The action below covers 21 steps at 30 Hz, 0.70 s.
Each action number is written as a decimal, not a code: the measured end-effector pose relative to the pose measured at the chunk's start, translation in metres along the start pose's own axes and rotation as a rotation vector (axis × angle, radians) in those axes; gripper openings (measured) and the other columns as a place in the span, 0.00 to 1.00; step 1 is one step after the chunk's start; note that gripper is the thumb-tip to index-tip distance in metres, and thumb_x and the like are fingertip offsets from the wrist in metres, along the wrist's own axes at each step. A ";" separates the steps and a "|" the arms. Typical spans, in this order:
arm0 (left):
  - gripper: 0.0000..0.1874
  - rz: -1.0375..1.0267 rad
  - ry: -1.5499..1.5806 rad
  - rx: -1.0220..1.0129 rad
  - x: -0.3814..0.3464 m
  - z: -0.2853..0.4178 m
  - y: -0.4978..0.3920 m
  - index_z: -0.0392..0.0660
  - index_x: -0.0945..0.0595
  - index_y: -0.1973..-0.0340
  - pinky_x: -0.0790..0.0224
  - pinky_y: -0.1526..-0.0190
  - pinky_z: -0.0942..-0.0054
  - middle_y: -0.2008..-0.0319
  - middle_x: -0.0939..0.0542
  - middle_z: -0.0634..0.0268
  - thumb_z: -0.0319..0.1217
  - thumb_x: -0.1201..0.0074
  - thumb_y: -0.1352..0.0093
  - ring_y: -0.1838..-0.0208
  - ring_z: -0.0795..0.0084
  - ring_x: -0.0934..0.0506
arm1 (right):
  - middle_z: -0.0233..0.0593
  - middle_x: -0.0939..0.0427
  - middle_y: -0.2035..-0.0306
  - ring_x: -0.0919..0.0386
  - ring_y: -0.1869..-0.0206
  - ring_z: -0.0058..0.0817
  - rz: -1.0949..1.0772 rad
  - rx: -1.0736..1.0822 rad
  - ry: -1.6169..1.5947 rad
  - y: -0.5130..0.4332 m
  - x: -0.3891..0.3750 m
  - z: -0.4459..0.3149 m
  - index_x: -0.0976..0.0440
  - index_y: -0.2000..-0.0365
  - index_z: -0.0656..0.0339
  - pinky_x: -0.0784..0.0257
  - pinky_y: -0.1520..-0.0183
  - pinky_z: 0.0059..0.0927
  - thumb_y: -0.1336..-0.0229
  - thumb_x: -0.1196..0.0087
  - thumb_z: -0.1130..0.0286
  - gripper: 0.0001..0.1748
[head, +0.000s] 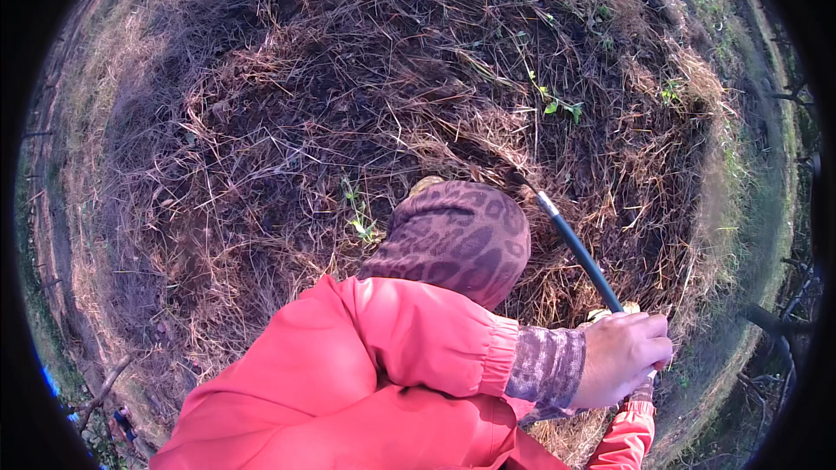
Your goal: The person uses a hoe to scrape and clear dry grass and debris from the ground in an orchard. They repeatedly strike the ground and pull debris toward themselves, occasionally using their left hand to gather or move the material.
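Note:
My left hand (pixel 624 356) is closed around the dark pole of a long-handled tool (pixel 588 264) at the lower right. The pole slants up and left to a silver ferrule, and the tool's head is hidden in dry grass (pixel 480 137). Behind and below the left hand, my right arm (pixel 628 427) shows in a red sleeve with a patterned cuff; the right hand is almost wholly hidden, so its grip cannot be told. A knee in leopard-print cloth (pixel 464 241) is left of the pole. A shoe tip (pixel 426 184) shows beyond the knee, another (pixel 614 313) beside the left hand.
Cut dry stalks and dark soil cover the ground ahead. Small green plants grow at the upper right (pixel 555 106) and left of the knee (pixel 362 228). Taller grass (pixel 738 189) stands at the right, with bare dark branches (pixel 777 323) beyond. A bare branch (pixel 108 385) rises at the lower left.

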<state>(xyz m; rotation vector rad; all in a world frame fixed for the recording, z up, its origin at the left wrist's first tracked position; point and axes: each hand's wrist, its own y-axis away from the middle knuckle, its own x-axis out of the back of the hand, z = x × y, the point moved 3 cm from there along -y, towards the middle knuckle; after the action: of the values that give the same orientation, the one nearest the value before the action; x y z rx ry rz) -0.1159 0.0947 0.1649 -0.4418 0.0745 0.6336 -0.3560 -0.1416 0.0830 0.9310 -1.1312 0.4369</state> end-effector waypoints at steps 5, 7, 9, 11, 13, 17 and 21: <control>0.09 -0.068 -0.028 0.025 0.000 0.000 0.004 0.42 0.27 0.66 0.32 0.60 0.64 0.68 0.30 0.60 0.24 0.49 0.43 0.62 0.57 0.26 | 0.43 0.23 0.78 0.23 0.73 0.43 0.029 -0.066 -0.236 0.047 0.016 0.007 0.28 0.76 0.60 0.28 0.70 0.35 0.56 0.41 0.72 0.06; 0.07 -0.066 -0.012 0.029 0.000 0.000 0.004 0.42 0.26 0.67 0.32 0.60 0.64 0.68 0.30 0.60 0.24 0.48 0.42 0.63 0.57 0.26 | 0.46 0.23 0.76 0.23 0.71 0.44 0.011 -0.139 -0.428 0.051 0.014 -0.008 0.26 0.74 0.59 0.28 0.67 0.37 0.55 0.43 0.70 0.06; 0.05 -0.035 -0.057 0.017 0.002 -0.001 0.006 0.42 0.26 0.69 0.32 0.61 0.63 0.69 0.30 0.60 0.24 0.49 0.41 0.64 0.57 0.27 | 0.46 0.23 0.76 0.23 0.71 0.44 -0.011 -0.151 -0.497 0.040 0.004 -0.035 0.26 0.74 0.59 0.28 0.67 0.37 0.55 0.43 0.70 0.06; 0.06 -0.077 -0.062 0.036 0.005 -0.005 0.007 0.42 0.26 0.69 0.32 0.61 0.63 0.68 0.29 0.60 0.24 0.48 0.41 0.64 0.57 0.27 | 0.46 0.23 0.76 0.23 0.71 0.44 -0.020 -0.137 -0.531 0.018 -0.007 -0.067 0.26 0.73 0.58 0.28 0.66 0.38 0.55 0.43 0.71 0.06; 0.07 -0.079 -0.130 0.026 0.008 -0.009 0.009 0.43 0.26 0.69 0.32 0.62 0.65 0.68 0.28 0.60 0.24 0.46 0.42 0.64 0.58 0.26 | 0.46 0.23 0.76 0.23 0.70 0.45 -0.008 -0.091 -0.535 -0.012 -0.015 -0.101 0.26 0.72 0.58 0.28 0.66 0.39 0.56 0.43 0.71 0.07; 0.06 -0.109 -0.252 0.009 0.010 -0.020 0.014 0.41 0.26 0.71 0.31 0.62 0.67 0.70 0.27 0.61 0.24 0.46 0.42 0.65 0.60 0.25 | 0.46 0.23 0.76 0.23 0.69 0.45 0.004 0.003 -0.452 -0.079 -0.024 -0.157 0.27 0.71 0.57 0.28 0.64 0.40 0.56 0.44 0.72 0.08; 0.06 -0.183 -0.287 -0.019 -0.001 -0.028 0.023 0.42 0.26 0.71 0.31 0.63 0.66 0.71 0.27 0.62 0.24 0.46 0.43 0.65 0.59 0.25 | 0.47 0.22 0.76 0.23 0.68 0.46 -0.053 -0.022 -0.305 -0.094 -0.031 -0.145 0.27 0.70 0.56 0.28 0.63 0.41 0.57 0.44 0.73 0.09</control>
<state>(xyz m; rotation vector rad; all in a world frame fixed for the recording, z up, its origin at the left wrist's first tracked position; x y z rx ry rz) -0.1282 0.0991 0.1315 -0.3675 -0.2425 0.5123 -0.2182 -0.0726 -0.0002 1.0297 -1.3809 0.2427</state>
